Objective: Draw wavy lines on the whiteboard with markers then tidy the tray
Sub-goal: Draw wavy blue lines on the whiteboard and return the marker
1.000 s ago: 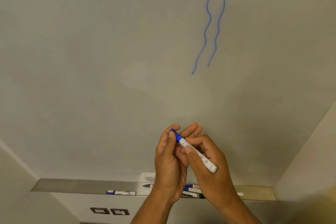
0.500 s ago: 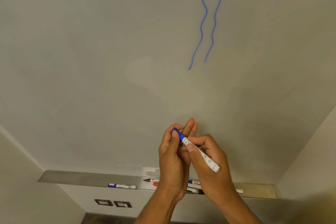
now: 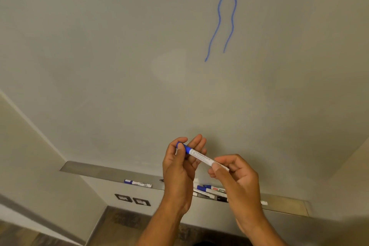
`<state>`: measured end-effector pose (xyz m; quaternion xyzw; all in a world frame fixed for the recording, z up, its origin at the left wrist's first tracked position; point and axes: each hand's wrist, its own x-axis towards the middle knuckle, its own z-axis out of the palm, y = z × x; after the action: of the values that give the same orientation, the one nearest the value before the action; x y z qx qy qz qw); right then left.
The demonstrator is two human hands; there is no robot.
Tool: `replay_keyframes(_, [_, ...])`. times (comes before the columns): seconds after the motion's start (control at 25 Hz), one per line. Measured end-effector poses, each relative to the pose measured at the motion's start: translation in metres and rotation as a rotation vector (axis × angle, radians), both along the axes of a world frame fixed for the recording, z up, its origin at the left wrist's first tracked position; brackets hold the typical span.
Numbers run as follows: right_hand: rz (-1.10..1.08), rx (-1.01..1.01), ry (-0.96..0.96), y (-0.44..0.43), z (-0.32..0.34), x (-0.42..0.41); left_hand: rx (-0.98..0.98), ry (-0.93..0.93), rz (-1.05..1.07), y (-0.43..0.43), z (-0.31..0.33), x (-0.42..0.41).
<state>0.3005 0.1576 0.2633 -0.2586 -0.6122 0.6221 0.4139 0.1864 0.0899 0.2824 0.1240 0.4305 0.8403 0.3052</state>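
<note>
two blue wavy lines [image 3: 225, 16] sit near the whiteboard's [image 3: 99, 56] top edge. the blue marker [image 3: 200, 157] is held in the air above the tray [image 3: 285, 204], cap end pinched in the left hand [image 3: 178, 168], tail end gripped by the right hand [image 3: 237, 181]. i judge the step as capping; whether the cap is fully seated i can't tell. next: press it home, then lay it with the loose markers [image 3: 209, 191] mid-tray.

tray [image 3: 95, 170]: metal ledge under the whiteboard
left part: one blue-capped marker [image 3: 137, 183]
middle: cluster of markers [image 3: 209, 191], partly hidden
</note>
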Motion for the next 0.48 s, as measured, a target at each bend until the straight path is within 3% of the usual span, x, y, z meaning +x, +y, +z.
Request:
replay_keyframes(0.24, [0.028, -0.033, -0.117, -0.008, -0.024, -0.012, -0.199, 0.08, 0.101, -0.012, -0.039, -0.019])
replay_keyframes(0.48, [-0.008, -0.145, -0.18, -0.009, -0.044, -0.054, -0.601, 0.662, 0.121, -0.02, -0.088, -0.056])
